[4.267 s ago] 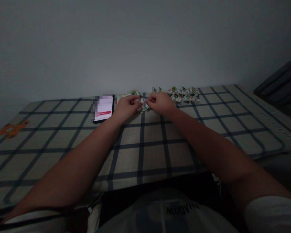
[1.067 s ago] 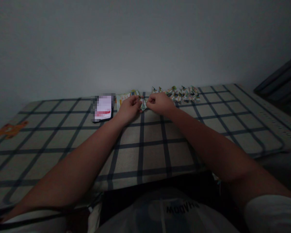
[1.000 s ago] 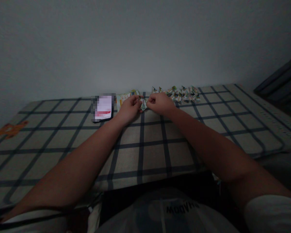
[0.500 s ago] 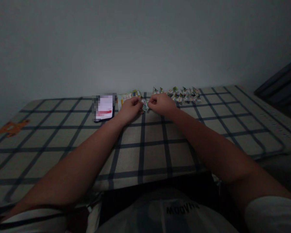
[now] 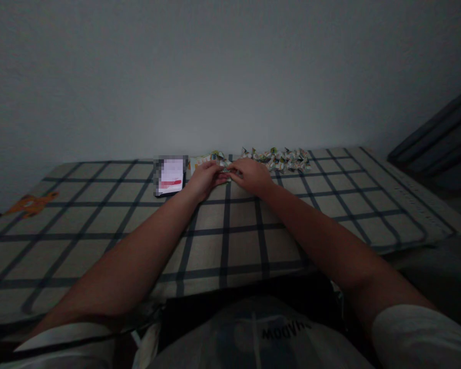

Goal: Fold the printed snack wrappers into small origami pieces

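My left hand (image 5: 207, 178) and my right hand (image 5: 250, 176) meet over the far part of the cloth-covered table, fingertips nearly touching. Both are closed in a pinch on a small wrapped candy (image 5: 227, 171), mostly hidden by the fingers. Just behind my left hand lies a printed yellow-and-white bag (image 5: 200, 162), partly covered by that hand. Beyond and to the right of my right hand, several similar wrapped candies (image 5: 288, 160) with pointed wrapper ends sit in rows.
A phone (image 5: 171, 177) with a lit screen lies left of the bag. The checked tablecloth (image 5: 246, 241) carries an orange cartoon figure (image 5: 30, 204) at far left. A wall (image 5: 230, 77) rises behind the table, and dark striped fabric (image 5: 441, 133) stands at right.
My hands have drawn closer together around the candy, which shows less than before. The view has shifted slightly; the phone and the rows look unmoved on the table.
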A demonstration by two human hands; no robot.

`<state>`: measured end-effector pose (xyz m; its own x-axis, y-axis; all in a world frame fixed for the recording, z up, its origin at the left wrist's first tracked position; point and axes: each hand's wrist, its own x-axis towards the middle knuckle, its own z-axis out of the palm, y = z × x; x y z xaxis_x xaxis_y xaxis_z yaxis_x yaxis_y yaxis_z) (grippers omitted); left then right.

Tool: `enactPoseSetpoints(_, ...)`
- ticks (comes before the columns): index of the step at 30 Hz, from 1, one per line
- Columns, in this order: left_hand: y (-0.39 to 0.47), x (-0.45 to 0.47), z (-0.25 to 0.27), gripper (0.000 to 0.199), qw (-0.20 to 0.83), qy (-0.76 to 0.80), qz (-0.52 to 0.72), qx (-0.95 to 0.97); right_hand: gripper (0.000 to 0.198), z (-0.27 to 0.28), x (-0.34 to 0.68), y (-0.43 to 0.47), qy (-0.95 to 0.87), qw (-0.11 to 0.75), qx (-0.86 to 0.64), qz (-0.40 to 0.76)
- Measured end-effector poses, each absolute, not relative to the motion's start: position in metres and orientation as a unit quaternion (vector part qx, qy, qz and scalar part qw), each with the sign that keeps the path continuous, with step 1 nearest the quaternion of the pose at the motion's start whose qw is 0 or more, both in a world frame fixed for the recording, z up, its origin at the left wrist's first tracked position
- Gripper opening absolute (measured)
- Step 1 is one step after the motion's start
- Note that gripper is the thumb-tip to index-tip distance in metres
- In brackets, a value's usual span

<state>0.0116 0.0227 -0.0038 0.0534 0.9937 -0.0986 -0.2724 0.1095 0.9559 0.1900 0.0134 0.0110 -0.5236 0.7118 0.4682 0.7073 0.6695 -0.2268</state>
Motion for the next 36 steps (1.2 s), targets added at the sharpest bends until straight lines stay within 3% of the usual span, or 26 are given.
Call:
enactPoseSetpoints(4,0.023,0.009,-0.003,0.014,0.602,0.411,0.529,0.434,0.026,0.023,0.194,0.006,-0.852,0.276,-0.443,0.023)
enactPoseSetpoints(13,0.016,0.017,-0.011,0.028,0.506,0.444,0.511,0.535,0.023,0.034,0.273,-0.029,-0.804,0.271,-0.529,-0.002)
enactPoseSetpoints(15,0.016,0.016,-0.015,0.032,0.431,0.455,0.486,0.610,0.022,0.024,0.297,-0.035,-0.794,0.272,-0.544,0.012)
enactPoseSetpoints(18,0.016,0.012,-0.018,0.039,0.242,0.446,0.414,0.756,0.024,0.010,0.326,-0.043,-0.778,0.256,-0.574,0.002)
enactPoseSetpoints(20,0.014,0.010,-0.018,0.042,0.186,0.439,0.375,0.795,0.024,0.004,0.339,-0.048,-0.760,0.257,-0.597,-0.005)
enactPoseSetpoints(36,0.023,0.000,-0.021,0.041,0.087,0.468,0.357,0.804,0.028,-0.008,0.376,-0.062,-0.638,0.207,-0.740,-0.055)
